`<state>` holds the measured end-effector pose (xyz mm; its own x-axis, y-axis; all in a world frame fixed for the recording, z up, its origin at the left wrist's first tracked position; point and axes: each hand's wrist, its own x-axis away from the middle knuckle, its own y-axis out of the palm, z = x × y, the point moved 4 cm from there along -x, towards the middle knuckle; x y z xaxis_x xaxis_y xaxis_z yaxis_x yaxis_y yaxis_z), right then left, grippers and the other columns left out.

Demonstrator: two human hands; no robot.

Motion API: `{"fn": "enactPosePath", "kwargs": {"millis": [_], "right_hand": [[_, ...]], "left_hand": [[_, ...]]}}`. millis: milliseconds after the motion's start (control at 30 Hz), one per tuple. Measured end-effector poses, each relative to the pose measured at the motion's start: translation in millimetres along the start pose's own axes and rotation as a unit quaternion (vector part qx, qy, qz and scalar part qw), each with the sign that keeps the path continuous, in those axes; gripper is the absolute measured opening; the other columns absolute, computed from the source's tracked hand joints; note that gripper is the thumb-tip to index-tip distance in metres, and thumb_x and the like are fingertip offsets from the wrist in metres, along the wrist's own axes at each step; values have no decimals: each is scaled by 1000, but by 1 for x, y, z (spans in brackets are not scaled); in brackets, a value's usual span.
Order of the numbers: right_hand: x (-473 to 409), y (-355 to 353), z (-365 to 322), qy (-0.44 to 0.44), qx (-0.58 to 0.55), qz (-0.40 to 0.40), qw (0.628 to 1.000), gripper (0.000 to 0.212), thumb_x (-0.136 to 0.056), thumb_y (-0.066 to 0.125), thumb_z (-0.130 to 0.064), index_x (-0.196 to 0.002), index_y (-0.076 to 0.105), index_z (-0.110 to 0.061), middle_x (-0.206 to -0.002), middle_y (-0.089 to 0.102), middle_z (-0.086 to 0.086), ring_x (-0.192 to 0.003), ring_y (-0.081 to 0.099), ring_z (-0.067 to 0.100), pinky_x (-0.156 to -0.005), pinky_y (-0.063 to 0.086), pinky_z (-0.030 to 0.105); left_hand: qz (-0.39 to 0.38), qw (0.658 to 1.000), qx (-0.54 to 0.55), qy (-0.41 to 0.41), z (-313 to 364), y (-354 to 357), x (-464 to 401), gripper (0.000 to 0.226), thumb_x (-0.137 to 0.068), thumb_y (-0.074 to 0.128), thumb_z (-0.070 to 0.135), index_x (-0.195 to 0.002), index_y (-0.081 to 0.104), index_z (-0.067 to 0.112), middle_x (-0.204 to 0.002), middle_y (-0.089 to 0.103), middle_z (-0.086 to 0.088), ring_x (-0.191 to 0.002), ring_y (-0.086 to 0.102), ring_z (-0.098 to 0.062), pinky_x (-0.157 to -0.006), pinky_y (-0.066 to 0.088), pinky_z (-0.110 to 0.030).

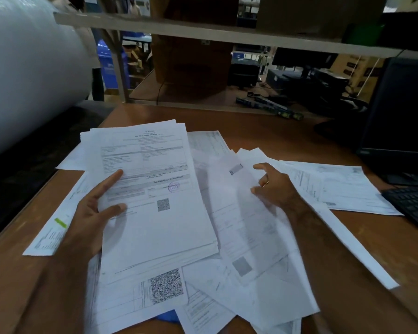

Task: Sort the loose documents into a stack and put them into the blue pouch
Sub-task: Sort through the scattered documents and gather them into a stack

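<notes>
My left hand point(92, 208) grips a stack of printed documents point(155, 201) by its left edge, thumb and forefinger on the top sheet, lifted slightly above the desk. My right hand point(273, 186), wearing a ring, pinches a single blurred sheet point(241, 213) just right of the stack. Several loose documents point(343, 186) lie scattered over the wooden desk point(263, 136), some overlapping. A small blue patch of the pouch point(165, 318) shows under the papers at the bottom; the rest of it is hidden.
A black keyboard point(413, 204) and a dark monitor point(401, 112) stand at the right. A large white roll point(27, 68) fills the upper left. A shelf frame point(203, 27) crosses the back, with boxes behind it.
</notes>
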<state>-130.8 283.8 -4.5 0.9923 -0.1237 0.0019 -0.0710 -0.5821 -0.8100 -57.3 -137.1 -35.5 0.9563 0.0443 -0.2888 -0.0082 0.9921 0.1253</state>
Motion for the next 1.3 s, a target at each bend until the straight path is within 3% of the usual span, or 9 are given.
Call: {"fn": "enactPosePath", "kwargs": {"millis": [133, 333, 533, 633, 700, 867, 1033, 1133, 1300], "right_hand": [[1, -15, 4, -39, -81, 65, 994, 56, -88, 80, -26, -137, 54, -28, -79, 66, -10, -77, 64, 8, -68, 47, 23], [10, -32, 5, -95, -221, 126, 963, 76, -100, 62, -13, -153, 18, -43, -119, 52, -41, -99, 66, 8, -82, 61, 38], [10, -34, 11, -47, -275, 153, 948, 66, -102, 59, -18, -150, 20, -39, -141, 56, -10, -114, 64, 14, -87, 58, 38], [-3, -39, 16, 6, -203, 106, 973, 32, -91, 53, -26, -122, 60, -27, -118, 71, 1, -106, 68, 25, -90, 58, 49], [-9, -54, 11, 2, -172, 99, 980, 35, -81, 46, -20, -106, 72, -19, -102, 74, 8, -94, 70, 26, -85, 59, 48], [-28, -80, -36, -35, 82, 92, 992, 32, -98, 47, -12, -119, 70, -21, -127, 67, 10, -122, 57, 36, -106, 43, 49], [-8, -11, -80, -179, 293, -2, 939, 36, -89, 43, -23, -108, 73, -27, -133, 58, -1, -133, 41, 24, -106, 22, 52], [23, 39, -77, -249, 271, 1, 930, 34, -86, 45, -27, -112, 66, -32, -152, 45, 1, -146, 32, 27, -111, 16, 57], [45, 86, -44, -78, 242, -38, 966, 63, -102, 26, -63, -159, 17, -39, -171, 10, -2, -157, 9, 27, -119, 10, 61]], "left_hand": [[-1, 1000, -3, -1, -2, -3, 0, 70, -87, 60, -19, -144, 57, 20, -154, 50, 10, -143, 47, -17, -107, 48, -37], [9, 1000, -26, -8, -2, -5, 0, 68, -87, 63, -17, -143, 59, 23, -153, 51, 14, -141, 48, -13, -106, 49, -31], [9, 1000, -8, -9, -5, -5, 0, 70, -86, 61, -19, -144, 58, 21, -154, 51, 9, -141, 49, -19, -106, 49, -37], [16, 1000, 4, -14, -3, -4, 1, 71, -85, 61, -21, -143, 58, 20, -153, 52, 10, -141, 49, -18, -105, 49, -38], [18, 1000, 1, -14, -2, -3, 1, 70, -86, 60, -21, -143, 58, 20, -152, 52, 11, -140, 50, -16, -104, 50, -36], [19, 1000, -11, -10, -2, -4, 0, 69, -86, 61, -20, -142, 59, 21, -151, 53, 13, -139, 50, -14, -103, 51, -31], [10, 998, -62, -8, -9, -11, -2, 70, -86, 65, -13, -143, 59, 27, -153, 49, 16, -142, 46, -16, -110, 47, -39], [19, 997, -70, -3, -8, -10, -3, 69, -85, 65, -13, -141, 60, 27, -153, 49, 18, -142, 45, -12, -105, 48, -26], [16, 997, -69, 8, -3, -5, -4, 68, -86, 63, -18, -142, 59, 20, -151, 52, 16, -139, 48, -6, -97, 51, -16]]}}
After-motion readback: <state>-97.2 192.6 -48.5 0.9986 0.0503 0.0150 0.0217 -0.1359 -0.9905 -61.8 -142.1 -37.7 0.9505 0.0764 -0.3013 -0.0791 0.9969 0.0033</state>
